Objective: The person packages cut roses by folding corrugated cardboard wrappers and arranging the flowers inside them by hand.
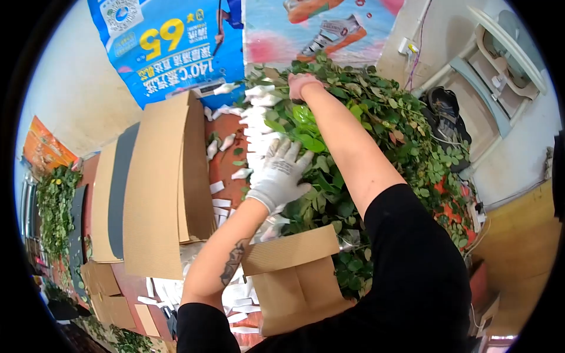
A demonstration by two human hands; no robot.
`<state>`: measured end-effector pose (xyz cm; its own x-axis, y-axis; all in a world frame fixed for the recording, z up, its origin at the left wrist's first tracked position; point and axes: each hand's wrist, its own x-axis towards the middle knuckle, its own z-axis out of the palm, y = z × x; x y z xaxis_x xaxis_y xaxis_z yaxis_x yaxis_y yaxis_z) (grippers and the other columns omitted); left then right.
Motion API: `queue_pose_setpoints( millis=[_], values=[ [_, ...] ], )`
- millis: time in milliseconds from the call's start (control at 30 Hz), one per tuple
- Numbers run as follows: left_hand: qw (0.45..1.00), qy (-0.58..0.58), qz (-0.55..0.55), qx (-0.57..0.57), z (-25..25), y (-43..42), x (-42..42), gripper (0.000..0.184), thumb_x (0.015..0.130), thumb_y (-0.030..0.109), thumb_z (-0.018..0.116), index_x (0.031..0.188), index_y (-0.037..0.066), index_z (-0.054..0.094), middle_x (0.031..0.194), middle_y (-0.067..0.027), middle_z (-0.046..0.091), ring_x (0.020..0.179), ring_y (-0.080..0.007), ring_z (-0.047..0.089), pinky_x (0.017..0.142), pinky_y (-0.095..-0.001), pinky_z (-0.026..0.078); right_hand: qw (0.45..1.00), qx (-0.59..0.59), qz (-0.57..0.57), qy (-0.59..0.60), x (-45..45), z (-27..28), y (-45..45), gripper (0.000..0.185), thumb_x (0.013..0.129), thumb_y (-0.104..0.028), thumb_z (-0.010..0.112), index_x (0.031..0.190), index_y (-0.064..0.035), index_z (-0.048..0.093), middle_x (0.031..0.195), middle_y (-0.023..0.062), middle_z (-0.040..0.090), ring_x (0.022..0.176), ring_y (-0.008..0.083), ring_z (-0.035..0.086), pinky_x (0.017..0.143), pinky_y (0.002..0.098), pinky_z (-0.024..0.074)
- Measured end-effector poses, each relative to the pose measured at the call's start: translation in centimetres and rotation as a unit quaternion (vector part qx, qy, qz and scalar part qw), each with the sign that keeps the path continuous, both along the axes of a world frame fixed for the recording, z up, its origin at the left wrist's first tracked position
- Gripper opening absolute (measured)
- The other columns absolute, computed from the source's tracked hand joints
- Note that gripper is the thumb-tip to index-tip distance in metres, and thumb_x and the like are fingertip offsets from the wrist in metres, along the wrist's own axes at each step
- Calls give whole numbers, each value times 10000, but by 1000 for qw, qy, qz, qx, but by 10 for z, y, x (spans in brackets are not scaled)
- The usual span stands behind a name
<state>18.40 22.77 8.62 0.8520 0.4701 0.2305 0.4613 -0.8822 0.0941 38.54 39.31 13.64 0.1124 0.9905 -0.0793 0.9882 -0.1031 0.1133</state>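
My left hand (279, 173), in a white glove, lies with its fingers spread over the row of white-wrapped stem ends (257, 125) and the edge of the leaves. Farther off, my right hand (303, 87) is closed at the far side of the leafy stems (376, 100); what it grips, if anything, is hidden. Bright green leaves (306, 126) lie between the two hands. Several loose white-wrapped pieces (228, 142) rest on the red surface to the left.
Tall cardboard (153, 188) stands on the left, and an open cardboard box (300, 288) is close to my body. Blue (176, 47) and pink posters cover the wall. A folded chair (482, 94) and dark shoes (444, 115) are at the right.
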Motion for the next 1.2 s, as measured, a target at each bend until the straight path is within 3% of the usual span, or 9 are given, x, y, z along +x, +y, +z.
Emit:
queue_pose_setpoints(
  millis=[200, 367, 600, 700, 800, 833, 933, 1067, 1200],
  values=[
    [999, 41, 8, 10, 2, 0, 2, 718, 753, 472, 611, 1356, 134, 415, 1389, -190, 373, 1328, -369, 289, 1120, -478, 132, 980, 24, 63, -187, 12, -13, 2, 515, 802, -142, 522, 1298, -55, 412, 1276, 132, 522, 1172, 288, 510, 862, 419, 472],
    [999, 40, 10, -4, 1, 1, 3, 719, 752, 472, 613, 1356, 136, 415, 1391, -191, 371, 1331, -367, 284, 1120, -477, 130, 961, 209, 67, -166, 45, 7, -5, 201, 856, -195, 466, 993, -114, 589, 990, 109, 663, 927, 247, 642, 772, 363, 480],
    [998, 54, 16, -15, 3, 5, 7, 752, 728, 479, 631, 1360, 135, 415, 1395, -197, 368, 1325, -376, 289, 1118, -480, 125, 881, 464, -21, -90, 116, 108, -60, 451, 796, -331, 610, 1167, -82, 547, 1126, 138, 603, 1068, 283, 561, 907, 380, 442],
    [998, 52, 16, -8, 4, 5, 7, 758, 719, 480, 637, 1358, 136, 417, 1388, -196, 380, 1325, -375, 289, 1118, -481, 124, 853, 502, 83, -115, 102, 132, -115, 510, 807, -329, 600, 1231, -60, 506, 1166, 135, 583, 1104, 269, 537, 956, 364, 401],
    [1000, 13, 9, -2, 2, 1, 4, 725, 706, 429, 642, 1334, 130, 436, 1382, -184, 396, 1325, -359, 301, 1124, -458, 125, 868, 415, 132, -237, 67, 56, -158, 573, 810, -389, 552, 1286, -81, 464, 1277, 107, 503, 1228, 267, 420, 1054, 397, 285],
    [1000, -2, 7, 13, 0, -1, 3, 722, 705, 420, 636, 1333, 126, 434, 1379, -184, 399, 1319, -361, 310, 1122, -460, 130, 948, 229, 79, -208, 37, 51, -179, 617, 807, -414, 543, 1324, -96, 433, 1322, 121, 467, 1261, 292, 387, 1078, 412, 259],
    [998, 66, -1, -3, 10, -19, -11, 737, 720, 419, 629, 1355, 122, 403, 1405, -187, 350, 1311, -367, 306, 1083, -489, 214, 987, 63, 82, -121, 35, -25, -200, 644, 803, -405, 587, 1336, -96, 399, 1341, 169, 419, 1266, 338, 362, 1089, 442, 224],
    [999, 33, -26, -13, 27, -30, -35, 548, 750, 378, 611, 1234, 131, 544, 1326, -174, 466, 1214, -322, 454, 1003, -441, 347, 983, 117, 115, -84, 39, -25, -219, 598, 798, -372, 590, 1303, -94, 430, 1303, 176, 440, 1215, 350, 403, 1031, 446, 286],
    [958, -178, 46, -219, 51, -11, -46, 270, 811, 286, 584, 952, 74, 674, 862, -119, 672, 805, -273, 647, 748, -353, 493, 966, 130, 200, -99, 53, -18, -217, 561, 770, -354, 612, 1233, -71, 468, 1225, 170, 486, 1147, 315, 461, 986, 423, 339]
  ],
)
